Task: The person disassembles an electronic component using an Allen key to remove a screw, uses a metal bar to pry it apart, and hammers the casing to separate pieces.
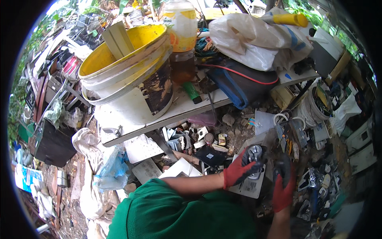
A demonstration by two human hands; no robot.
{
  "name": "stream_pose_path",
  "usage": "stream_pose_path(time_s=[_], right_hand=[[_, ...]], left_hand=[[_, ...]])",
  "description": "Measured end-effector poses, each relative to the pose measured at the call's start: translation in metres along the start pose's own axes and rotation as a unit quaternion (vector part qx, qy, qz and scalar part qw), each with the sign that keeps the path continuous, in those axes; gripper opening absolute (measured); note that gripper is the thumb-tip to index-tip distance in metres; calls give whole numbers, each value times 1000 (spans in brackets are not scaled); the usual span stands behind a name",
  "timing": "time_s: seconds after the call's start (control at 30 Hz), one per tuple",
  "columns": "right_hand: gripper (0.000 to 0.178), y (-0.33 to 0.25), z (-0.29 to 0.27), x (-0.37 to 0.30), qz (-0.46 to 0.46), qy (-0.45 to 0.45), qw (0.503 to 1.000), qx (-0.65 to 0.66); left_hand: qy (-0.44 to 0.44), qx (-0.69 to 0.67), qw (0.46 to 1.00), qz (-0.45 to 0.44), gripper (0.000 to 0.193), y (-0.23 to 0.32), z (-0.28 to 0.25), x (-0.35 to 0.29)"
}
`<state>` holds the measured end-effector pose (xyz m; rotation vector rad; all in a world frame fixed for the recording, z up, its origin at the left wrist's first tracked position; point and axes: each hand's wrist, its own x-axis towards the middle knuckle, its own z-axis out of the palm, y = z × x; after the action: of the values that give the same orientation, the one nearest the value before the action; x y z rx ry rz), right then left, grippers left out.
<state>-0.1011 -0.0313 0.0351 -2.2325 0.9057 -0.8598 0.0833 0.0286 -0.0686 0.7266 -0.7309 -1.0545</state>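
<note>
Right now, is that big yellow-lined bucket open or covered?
The bucket is open: its yellow inside shows and a beige panel sticks out.
</note>
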Motion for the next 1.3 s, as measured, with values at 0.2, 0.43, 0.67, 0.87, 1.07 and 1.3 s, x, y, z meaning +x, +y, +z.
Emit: stream_pose_path(time_s=[0.2, 0.43, 0.67, 0.87, 1.07, 1.3], right_hand=[[42, -88, -11, 90, -299, -29, 949, -97], [33, -202, 56, 224, -530, -121, 808, -226], [29, -217, 142, 276, -586, -224, 659, -414], [29, -227, 155, 270, -573, -239, 689, -373], [31, -217, 153, 281, -544, -272, 747, -268], [29, -195, 117, 285, -482, -184, 855, -51]], left_hand=[[15, 39, 997, -67, 47, 15, -37, 2], [48, 135, 988, -52, 65, 6, -56, -20], [33, 119, 992, -35, 57, 21, -60, -26], [38, 104, 993, -29, 55, 23, -66, -29], [36, 99, 993, -45, 58, 18, -64, -30], [41, 95, 994, -38, 51, 20, -65, -32]])
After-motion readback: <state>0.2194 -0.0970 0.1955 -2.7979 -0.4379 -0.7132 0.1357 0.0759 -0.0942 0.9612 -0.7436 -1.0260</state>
